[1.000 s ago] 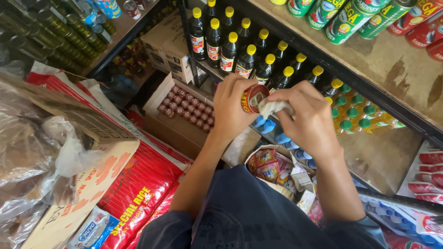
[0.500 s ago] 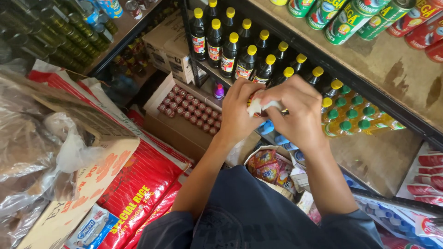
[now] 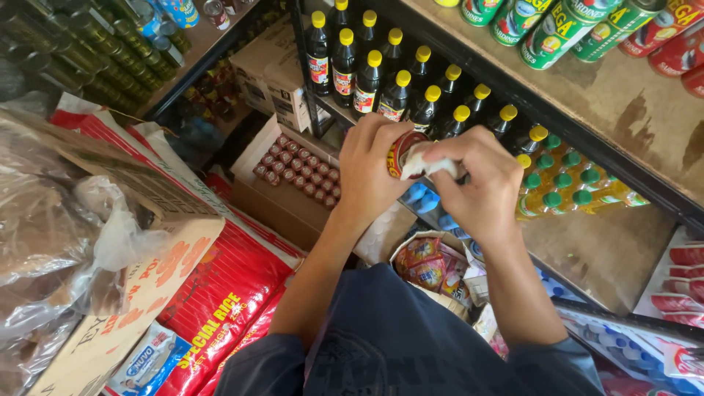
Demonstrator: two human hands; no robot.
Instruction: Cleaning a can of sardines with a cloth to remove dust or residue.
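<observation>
Red-labelled can point(image 3: 400, 150) clamped in left hand point(image 3: 370, 172) fingers | right hand point(image 3: 477, 183) fingers pinch white cloth point(image 3: 425, 165) on it

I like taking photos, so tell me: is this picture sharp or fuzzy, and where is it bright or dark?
Head view: the left hand, the right hand and the red can between them look sharp; daylight is soft, with no hard shadows; the dark bottles with yellow caps show small shiny spots; the low shelf behind the boxes is dim; shelf edges bend slightly near the corners.
</observation>
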